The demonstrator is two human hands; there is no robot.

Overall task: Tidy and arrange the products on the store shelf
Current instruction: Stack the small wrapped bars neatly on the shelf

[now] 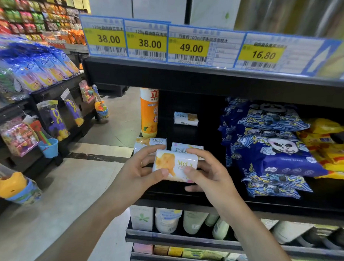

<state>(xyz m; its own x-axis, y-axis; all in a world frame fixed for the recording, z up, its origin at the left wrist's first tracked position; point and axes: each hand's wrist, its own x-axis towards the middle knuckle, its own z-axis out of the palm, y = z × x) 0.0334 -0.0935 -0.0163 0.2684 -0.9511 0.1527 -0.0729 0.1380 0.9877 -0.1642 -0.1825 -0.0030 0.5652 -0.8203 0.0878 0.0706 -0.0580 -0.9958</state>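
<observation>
While held in front of the middle shelf (189, 198), just above its front edge: one wrapped Mely soap bar (175, 165), white paper wrapper with orange print, label facing up and toward the camera. Gripped at both short ends; left hand (137, 174) curled round the left end, thumb on the front face, fingers behind; right hand (209, 174) likewise closed on the right end, thumb pressing the front near the brand name. Neither hand fully clenched, both firmly wrapped on the bar.

Stock behind: two matching soap bars (149, 143) lying flat at the shelf front, touching or nearly so; a third soap bar (185, 118) further back, seemingly raised on something unseen. Orange detergent bottle (149, 113) upright at the left end. Blue panda-print packs (275, 146) piled loosely to the right, yellow packs (327, 144) beyond.

Handling, as judged: small, rigid block, probably dense for its size; not fragile, though corners may dent. Glossy wrapper likely somewhat slick. Best taken across the short ends or the long edges, thumb opposite fingers; flat faces suited to stacking squarely on the bars behind.
</observation>
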